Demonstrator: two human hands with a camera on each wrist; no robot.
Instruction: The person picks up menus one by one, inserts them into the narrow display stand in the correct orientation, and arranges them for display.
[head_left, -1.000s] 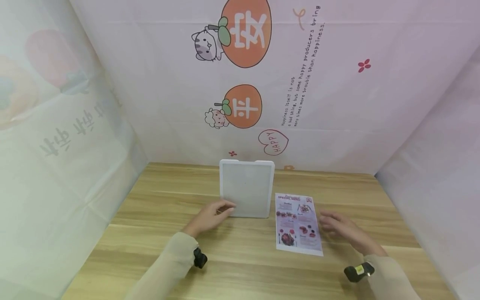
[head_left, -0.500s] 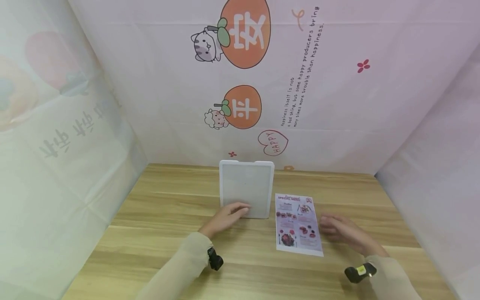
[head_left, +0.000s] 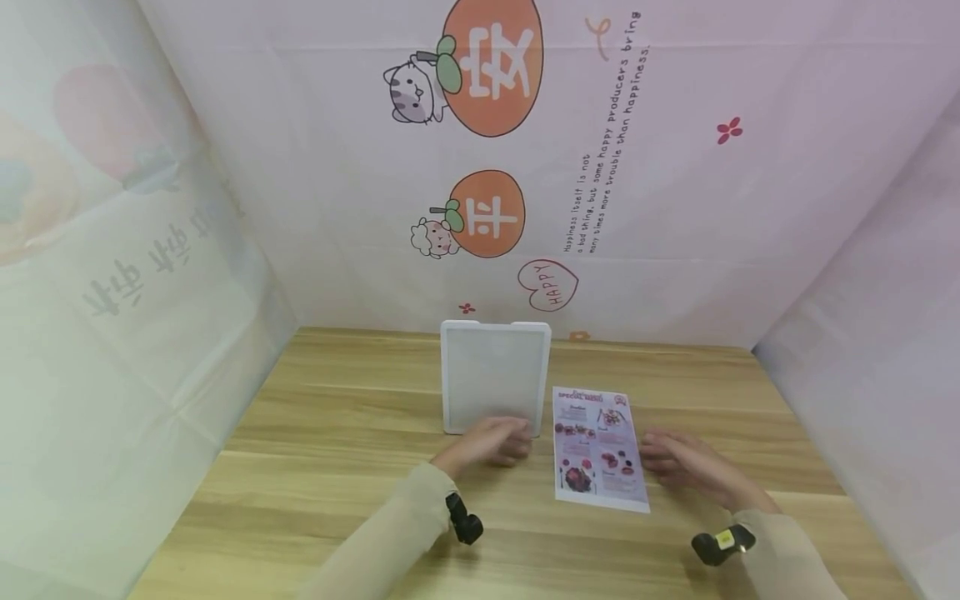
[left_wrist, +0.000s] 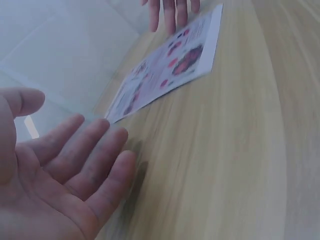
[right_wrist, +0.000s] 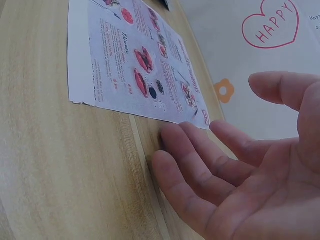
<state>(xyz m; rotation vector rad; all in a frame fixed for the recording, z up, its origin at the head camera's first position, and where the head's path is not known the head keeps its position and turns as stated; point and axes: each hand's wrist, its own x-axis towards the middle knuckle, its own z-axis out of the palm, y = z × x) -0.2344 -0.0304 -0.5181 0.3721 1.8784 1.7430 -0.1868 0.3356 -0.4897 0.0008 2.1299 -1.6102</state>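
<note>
Left hand (head_left: pixel 491 442) hovering open, fingers relaxed, at near edge of white frame (head_left: pixel 495 375) standing upright mid-desk. Right hand (head_left: pixel 678 460) open too, fingers spread, resting just right of menu (head_left: pixel 600 446) lying flat on desk (head_left: pixel 315 467). Menu looking like thin, light, floppy sheet; likely hard to lift flat, so best taken at edge or corner. Frame seeming stiff, light, possibly tippable; holding by side rim.

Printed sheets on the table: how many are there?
1. The menu sheet lies flat on the wooden table, right of the upright white frame, between the left hand and right hand. Anything behind the frame is hidden.
</note>
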